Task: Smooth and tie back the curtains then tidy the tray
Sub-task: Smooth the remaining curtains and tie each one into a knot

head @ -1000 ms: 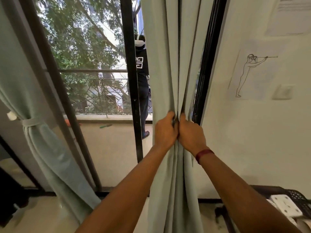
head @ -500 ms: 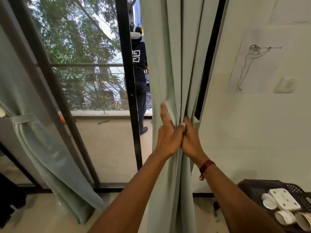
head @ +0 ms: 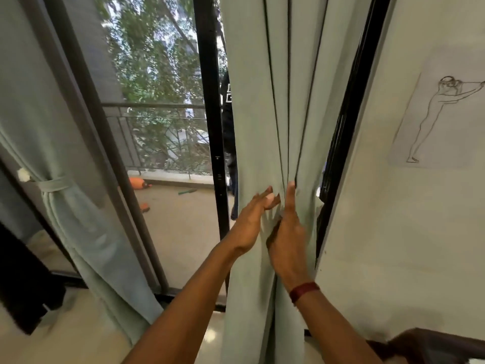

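The pale green right curtain (head: 257, 106) hangs gathered in folds beside the black door frame. My left hand (head: 252, 219) lies against its folds with straight fingers. My right hand (head: 288, 232) lies flat beside it, fingers pointing up, a red band on the wrist. The two hands sit side by side at mid height of the curtain. The left curtain (head: 78, 222) hangs tied back with a fabric band (head: 55, 183). Only a dark corner of the tray (head: 433, 345) shows at the bottom right.
A black door post (head: 212, 127) stands just left of the right curtain. A person in dark clothes (head: 228, 122) stands on the balcony behind it. The white wall (head: 393, 232) with a line drawing (head: 435, 114) is on the right. Orange items (head: 137, 183) lie on the balcony floor.
Both hands have let go of the gathered curtain and opened flat against it. The view has shifted left and up, so the tray's contents have left the frame.
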